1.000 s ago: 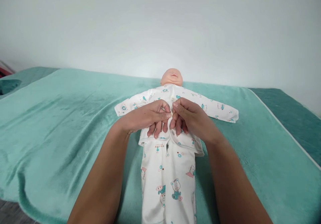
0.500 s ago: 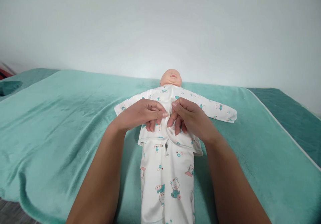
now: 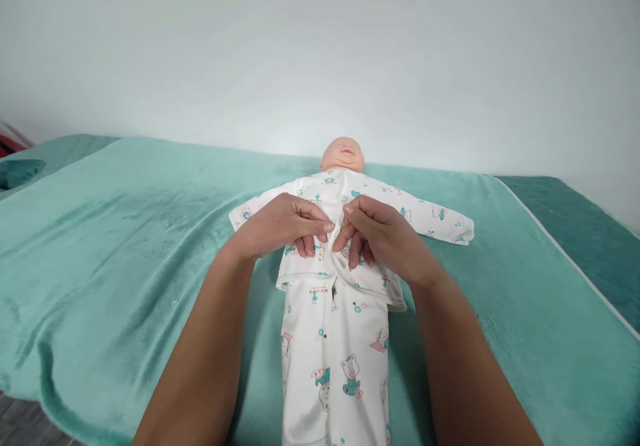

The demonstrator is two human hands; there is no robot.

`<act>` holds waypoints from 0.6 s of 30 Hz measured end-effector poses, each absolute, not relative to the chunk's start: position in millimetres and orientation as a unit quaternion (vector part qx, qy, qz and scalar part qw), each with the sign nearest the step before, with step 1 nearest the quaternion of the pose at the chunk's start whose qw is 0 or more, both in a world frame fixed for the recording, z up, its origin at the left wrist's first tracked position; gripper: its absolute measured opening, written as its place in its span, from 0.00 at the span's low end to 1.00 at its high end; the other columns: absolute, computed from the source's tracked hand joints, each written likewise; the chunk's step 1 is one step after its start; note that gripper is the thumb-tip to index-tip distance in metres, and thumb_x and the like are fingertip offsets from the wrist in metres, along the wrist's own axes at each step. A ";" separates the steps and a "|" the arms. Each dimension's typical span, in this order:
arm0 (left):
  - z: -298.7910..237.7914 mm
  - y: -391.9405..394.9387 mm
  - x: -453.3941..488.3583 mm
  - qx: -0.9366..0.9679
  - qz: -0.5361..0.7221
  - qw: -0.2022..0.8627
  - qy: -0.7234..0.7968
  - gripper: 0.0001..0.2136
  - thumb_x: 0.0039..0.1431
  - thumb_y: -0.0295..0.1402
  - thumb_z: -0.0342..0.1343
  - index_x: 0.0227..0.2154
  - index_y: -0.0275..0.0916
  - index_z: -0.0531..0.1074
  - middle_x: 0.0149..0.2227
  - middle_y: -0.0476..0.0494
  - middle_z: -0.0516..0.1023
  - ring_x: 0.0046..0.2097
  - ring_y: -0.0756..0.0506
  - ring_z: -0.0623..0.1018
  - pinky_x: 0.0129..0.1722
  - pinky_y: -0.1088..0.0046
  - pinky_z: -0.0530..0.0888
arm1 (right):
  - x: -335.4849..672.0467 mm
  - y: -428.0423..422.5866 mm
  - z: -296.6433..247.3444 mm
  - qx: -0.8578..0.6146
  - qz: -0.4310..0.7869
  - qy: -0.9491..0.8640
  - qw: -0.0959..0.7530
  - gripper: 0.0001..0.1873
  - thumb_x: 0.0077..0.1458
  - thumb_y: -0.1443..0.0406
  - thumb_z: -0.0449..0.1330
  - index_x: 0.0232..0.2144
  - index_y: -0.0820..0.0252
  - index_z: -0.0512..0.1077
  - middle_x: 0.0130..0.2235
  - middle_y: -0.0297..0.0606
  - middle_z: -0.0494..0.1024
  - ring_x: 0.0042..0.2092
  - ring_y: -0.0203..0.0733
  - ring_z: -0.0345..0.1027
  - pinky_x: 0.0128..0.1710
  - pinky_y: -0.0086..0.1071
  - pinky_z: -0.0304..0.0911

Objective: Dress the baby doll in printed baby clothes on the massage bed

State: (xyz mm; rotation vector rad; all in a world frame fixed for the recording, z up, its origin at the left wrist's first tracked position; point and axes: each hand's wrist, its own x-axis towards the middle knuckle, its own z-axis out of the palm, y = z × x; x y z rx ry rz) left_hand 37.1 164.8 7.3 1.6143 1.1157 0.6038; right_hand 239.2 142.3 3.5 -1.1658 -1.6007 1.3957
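Observation:
A baby doll point(image 3: 342, 154) lies on its back on a teal blanket point(image 3: 125, 246), head toward the wall. It wears a white printed shirt point(image 3: 320, 196) with sleeves spread out and matching white trousers point(image 3: 335, 359). My left hand point(image 3: 283, 225) and my right hand point(image 3: 379, 233) meet over the doll's chest. Each pinches an edge of the shirt's front opening between thumb and fingers, and the fingertips of both hands almost touch at the middle.
The blanket covers a padded table with a darker teal surface point(image 3: 585, 233) showing at the right. A plain white wall point(image 3: 320, 59) stands right behind the doll's head. The blanket's rounded edge point(image 3: 50, 393) hangs at the lower left.
Both hands stay on the shirt front. My left hand's fingers have curled in and shifted slightly up the chest; the lower shirt front now shows more.

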 end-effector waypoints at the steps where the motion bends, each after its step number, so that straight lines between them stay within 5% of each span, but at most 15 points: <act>1: 7.7 164.4 36.8 0.674 0.250 0.517 0.464 0.11 0.57 0.39 0.62 0.28 0.36 0.80 0.23 0.46 0.78 0.24 0.51 0.77 0.24 0.79 0.73 | 239.3 142.4 3.1 -0.451 0.539 -0.619 0.352 0.16 0.68 0.56 0.51 0.29 0.57 0.61 0.29 0.36 0.81 0.20 0.33 0.71 0.16 0.24 0.56; 18: 5.8 163.4 40.4 0.701 0.244 0.504 0.442 0.05 0.52 0.27 0.56 0.28 0.39 0.77 0.23 0.51 0.75 0.24 0.52 0.75 0.24 0.79 0.72 | 238.7 142.0 2.0 -0.442 0.544 -0.625 0.342 0.16 0.68 0.54 0.53 0.30 0.57 0.63 0.32 0.37 0.83 0.23 0.34 0.74 0.17 0.24 0.55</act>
